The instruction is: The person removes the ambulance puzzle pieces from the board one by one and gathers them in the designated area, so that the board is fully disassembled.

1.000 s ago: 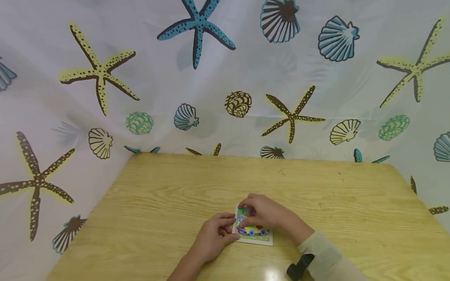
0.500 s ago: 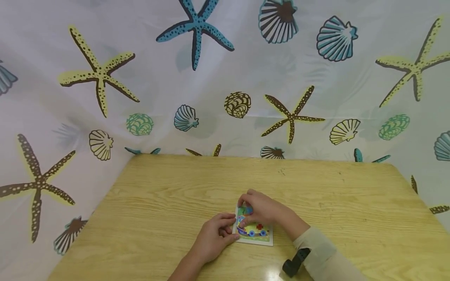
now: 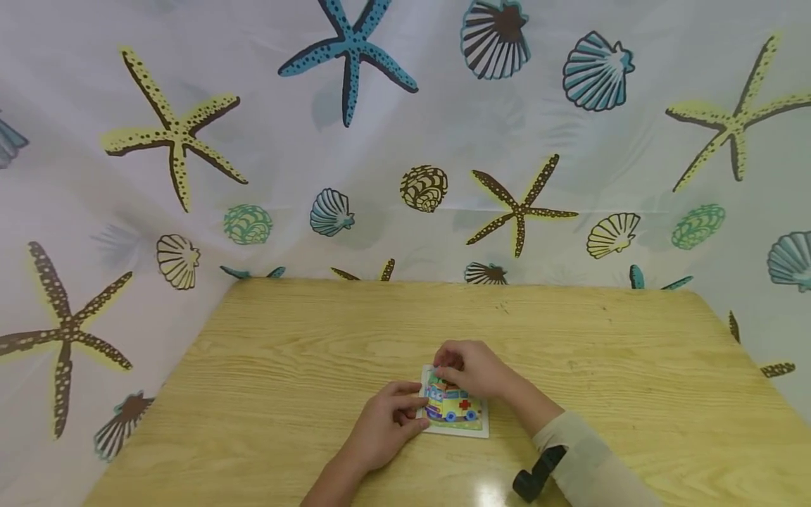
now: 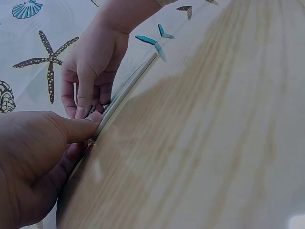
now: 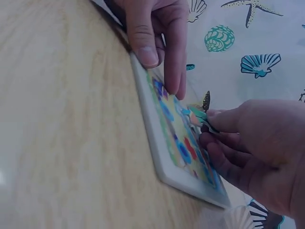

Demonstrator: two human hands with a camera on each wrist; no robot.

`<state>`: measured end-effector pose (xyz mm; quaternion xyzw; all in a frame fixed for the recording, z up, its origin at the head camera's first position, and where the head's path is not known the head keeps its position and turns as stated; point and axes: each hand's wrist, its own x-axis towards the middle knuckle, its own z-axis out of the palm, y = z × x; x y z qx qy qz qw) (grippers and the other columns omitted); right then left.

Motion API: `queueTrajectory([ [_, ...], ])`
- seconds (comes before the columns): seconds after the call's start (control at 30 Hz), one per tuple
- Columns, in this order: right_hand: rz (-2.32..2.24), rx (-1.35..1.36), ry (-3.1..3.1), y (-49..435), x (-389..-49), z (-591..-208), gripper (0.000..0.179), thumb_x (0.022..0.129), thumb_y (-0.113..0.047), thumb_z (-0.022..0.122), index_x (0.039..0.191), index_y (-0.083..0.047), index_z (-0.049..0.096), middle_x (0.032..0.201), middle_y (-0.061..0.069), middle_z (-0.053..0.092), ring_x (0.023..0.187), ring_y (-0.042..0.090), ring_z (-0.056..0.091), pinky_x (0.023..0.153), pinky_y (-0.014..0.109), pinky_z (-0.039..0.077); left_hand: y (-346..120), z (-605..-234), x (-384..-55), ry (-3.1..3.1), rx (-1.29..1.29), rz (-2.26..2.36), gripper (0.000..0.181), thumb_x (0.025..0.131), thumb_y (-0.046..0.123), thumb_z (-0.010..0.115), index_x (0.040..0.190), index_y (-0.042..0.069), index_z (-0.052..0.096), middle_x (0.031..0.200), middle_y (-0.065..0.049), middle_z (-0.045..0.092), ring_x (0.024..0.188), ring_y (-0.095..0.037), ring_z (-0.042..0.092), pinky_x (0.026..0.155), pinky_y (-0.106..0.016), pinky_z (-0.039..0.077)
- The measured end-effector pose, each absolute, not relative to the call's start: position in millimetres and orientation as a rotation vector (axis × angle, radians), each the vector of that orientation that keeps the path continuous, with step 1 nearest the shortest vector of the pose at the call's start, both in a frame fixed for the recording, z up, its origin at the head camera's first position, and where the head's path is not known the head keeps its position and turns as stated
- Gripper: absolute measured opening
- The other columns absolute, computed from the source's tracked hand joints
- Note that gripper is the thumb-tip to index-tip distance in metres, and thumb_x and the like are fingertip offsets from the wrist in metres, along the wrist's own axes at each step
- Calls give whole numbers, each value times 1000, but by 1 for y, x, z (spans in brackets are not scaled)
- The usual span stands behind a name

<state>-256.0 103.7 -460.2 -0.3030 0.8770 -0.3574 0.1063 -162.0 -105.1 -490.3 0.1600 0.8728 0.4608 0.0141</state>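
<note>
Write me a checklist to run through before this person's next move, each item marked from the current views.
1. Picture board lying on the table: ok.
2. Board steadied: ok; the left hand holds it at its left side.
3. Small piece in grip: ok; the right hand pinches it over the board's far part.
4. Piece lying flat in the picture: not ok; it looks tilted in the right wrist view.
5. Spot under the piece matching its shape: cannot tell; the right hand hides it.
6. Black wrist device clear of the board: ok.
</note>
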Motion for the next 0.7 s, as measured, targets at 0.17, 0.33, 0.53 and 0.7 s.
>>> queueTrajectory([
  [0.17, -1281, -679, 2550, 106, -248, -461, 12, 93, -18, 72, 101, -10, 69, 90, 0, 70, 77, 10, 64, 70, 26, 54, -106, -491, -161, 2725, 497, 1418, 31, 91, 20, 74, 117, 3, 73, 135, -12, 59, 90, -9, 58, 76, -19, 52],
  [0.33, -1537, -511, 2349, 109, -244, -462, 25, 93, -15, 71, 114, -2, 68, 97, 10, 69, 82, 16, 70, 73, 30, 60, -107, -491, -162, 2727, 463, 1439, 31, 90, 20, 75, 115, 2, 74, 134, -11, 60, 89, -10, 58, 75, -19, 52],
  [0.53, -1707, -314, 2229, 118, -241, -465, 25, 92, -17, 73, 111, 0, 71, 103, 14, 68, 86, 18, 72, 78, 30, 61, -108, -492, -162, 2736, 476, 1454, 30, 89, 19, 76, 114, 2, 74, 133, -11, 61, 89, -9, 58, 75, -19, 53],
  [0.7, -1722, -213, 2260, 131, -235, -464, 25, 91, -19, 74, 109, -2, 71, 107, 13, 67, 89, 17, 68, 77, 28, 60, -106, -492, -162, 2728, 465, 1456, 30, 89, 19, 76, 114, 3, 74, 132, -10, 61, 89, -9, 58, 75, -19, 52],
])
